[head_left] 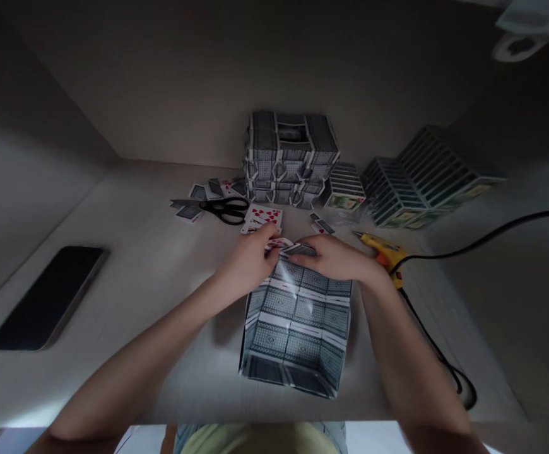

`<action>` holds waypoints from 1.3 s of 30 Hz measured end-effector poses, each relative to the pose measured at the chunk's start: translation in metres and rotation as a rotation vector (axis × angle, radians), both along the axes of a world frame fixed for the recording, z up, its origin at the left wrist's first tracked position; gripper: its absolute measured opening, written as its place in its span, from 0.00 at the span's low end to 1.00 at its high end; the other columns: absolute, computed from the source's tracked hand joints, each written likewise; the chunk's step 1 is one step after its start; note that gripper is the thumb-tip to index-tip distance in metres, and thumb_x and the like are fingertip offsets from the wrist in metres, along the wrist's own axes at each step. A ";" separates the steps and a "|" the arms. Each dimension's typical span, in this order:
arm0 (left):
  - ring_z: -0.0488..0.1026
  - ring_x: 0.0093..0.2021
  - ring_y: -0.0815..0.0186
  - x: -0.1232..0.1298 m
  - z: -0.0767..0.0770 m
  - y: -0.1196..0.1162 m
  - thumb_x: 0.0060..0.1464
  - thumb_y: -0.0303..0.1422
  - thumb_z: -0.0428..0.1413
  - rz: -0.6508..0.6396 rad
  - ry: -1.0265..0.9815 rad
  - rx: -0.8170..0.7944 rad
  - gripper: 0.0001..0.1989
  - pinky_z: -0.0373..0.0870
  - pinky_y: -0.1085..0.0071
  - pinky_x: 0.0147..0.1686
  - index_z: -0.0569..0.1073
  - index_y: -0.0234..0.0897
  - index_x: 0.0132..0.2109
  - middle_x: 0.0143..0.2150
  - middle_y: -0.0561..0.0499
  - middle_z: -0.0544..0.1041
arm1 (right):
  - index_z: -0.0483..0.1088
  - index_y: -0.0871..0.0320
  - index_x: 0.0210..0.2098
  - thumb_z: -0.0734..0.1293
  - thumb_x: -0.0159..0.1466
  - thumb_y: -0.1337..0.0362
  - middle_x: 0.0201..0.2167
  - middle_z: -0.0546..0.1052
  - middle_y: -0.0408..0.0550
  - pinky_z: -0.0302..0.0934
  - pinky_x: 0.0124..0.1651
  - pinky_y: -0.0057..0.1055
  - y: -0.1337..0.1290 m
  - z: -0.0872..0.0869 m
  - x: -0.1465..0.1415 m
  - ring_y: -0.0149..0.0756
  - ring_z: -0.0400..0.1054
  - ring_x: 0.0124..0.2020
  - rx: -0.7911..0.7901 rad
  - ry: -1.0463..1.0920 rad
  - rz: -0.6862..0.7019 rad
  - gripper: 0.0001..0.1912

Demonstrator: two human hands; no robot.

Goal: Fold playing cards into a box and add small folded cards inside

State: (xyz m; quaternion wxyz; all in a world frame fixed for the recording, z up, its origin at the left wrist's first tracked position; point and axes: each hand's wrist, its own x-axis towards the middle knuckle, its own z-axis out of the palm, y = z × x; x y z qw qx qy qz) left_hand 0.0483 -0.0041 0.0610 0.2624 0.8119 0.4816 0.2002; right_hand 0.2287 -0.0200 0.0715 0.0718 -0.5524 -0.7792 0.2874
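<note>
1 phone [50, 299] lies flat at 9 o'clock from the card box [288, 315], well apart from it. At 11 o'clock, black scissors [208, 206] rest over loose cards. The left hand [254, 257] is at the box's 11 o'clock corner, thumb and forefinger apparently pinching a red-marked card [281, 242] just beside the rim.

The box sits centrally on the table [180, 366], hollow side up, below the 2 hands; whether its base lies fully flat cannot be confirmed. It is built of folded playing cards and is judged very light. Panels should be springy but stiff enough to keep shape; seams and corners are the likely weak points. The base shows sheen, so the coated faces may slip under dry fingertips. Recommended hold: low on the walls at 9 and 3 o'clock, flat fingers, even pressure; avoid squeezing the rim or lifting by 1 corner.

The right hand [334, 255] is at the 1 o'clock edge, thumb inside and fingers beyond, apparently pinching the folded far wall. At 2 o'clock, a yellow glue gun [373, 242] lies near the right wrist, partly hidden.
</note>
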 end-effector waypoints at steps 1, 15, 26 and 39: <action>0.72 0.34 0.66 0.000 0.002 -0.001 0.50 0.28 0.52 0.001 -0.030 -0.005 0.08 0.65 0.73 0.34 0.70 0.34 0.39 0.35 0.49 0.76 | 0.72 0.59 0.33 0.61 0.61 0.59 0.31 0.76 0.49 0.54 0.32 0.28 -0.002 0.004 0.000 0.36 0.68 0.32 0.021 -0.015 -0.006 0.12; 0.74 0.38 0.63 -0.003 0.006 -0.004 0.53 0.26 0.47 0.046 0.086 0.099 0.11 0.67 0.71 0.37 0.72 0.34 0.41 0.37 0.46 0.77 | 0.71 0.58 0.34 0.56 0.64 0.65 0.36 0.75 0.49 0.53 0.37 0.28 -0.016 0.020 -0.026 0.37 0.68 0.39 0.262 -0.283 -0.129 0.12; 0.73 0.36 0.62 -0.001 0.008 -0.002 0.53 0.28 0.46 0.082 0.262 0.081 0.10 0.66 0.71 0.33 0.71 0.33 0.40 0.35 0.44 0.76 | 0.69 0.58 0.38 0.56 0.64 0.63 0.38 0.74 0.50 0.54 0.37 0.29 -0.015 0.019 -0.023 0.38 0.68 0.40 0.226 -0.325 -0.109 0.11; 0.73 0.39 0.61 0.005 0.011 -0.012 0.44 0.17 0.46 -0.043 0.353 0.046 0.16 0.68 0.69 0.37 0.68 0.29 0.41 0.38 0.42 0.75 | 0.68 0.60 0.36 0.57 0.62 0.66 0.35 0.73 0.51 0.52 0.34 0.29 -0.019 0.014 -0.030 0.38 0.67 0.37 0.218 -0.362 -0.052 0.09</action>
